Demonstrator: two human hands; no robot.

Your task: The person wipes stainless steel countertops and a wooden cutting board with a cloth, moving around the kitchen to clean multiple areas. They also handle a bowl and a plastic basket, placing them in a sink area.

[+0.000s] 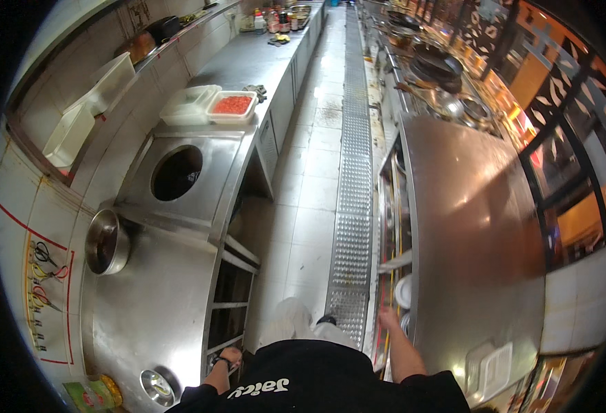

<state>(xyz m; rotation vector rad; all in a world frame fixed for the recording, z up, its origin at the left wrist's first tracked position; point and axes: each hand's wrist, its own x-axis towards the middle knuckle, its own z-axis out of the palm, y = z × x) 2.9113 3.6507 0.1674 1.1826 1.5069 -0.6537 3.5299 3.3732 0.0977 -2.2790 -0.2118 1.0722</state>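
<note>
Low at my left side hangs my left hand [232, 355], a dark band on its wrist, beside the open shelf frame [229, 305] under the left steel counter [153, 294]. My right hand [388, 317] is by the open front of the right steel counter [476, 222], near white plates [403, 292] on its shelf. The fingers of both hands are too small and blurred to read, and no held item shows. A steel bowl [157, 387] sits on the left counter near my left arm. On the right counter lies a translucent plastic container [494, 370].
A tiled aisle [313, 227] with a metal drain grate [354, 206] runs ahead. Left are a deep steel pot [108, 242], a counter with a round hole [177, 173], a tub of chopped red food [232, 106] and wall-hung scissors [42, 297]. Black woks [437, 64] stand ahead right.
</note>
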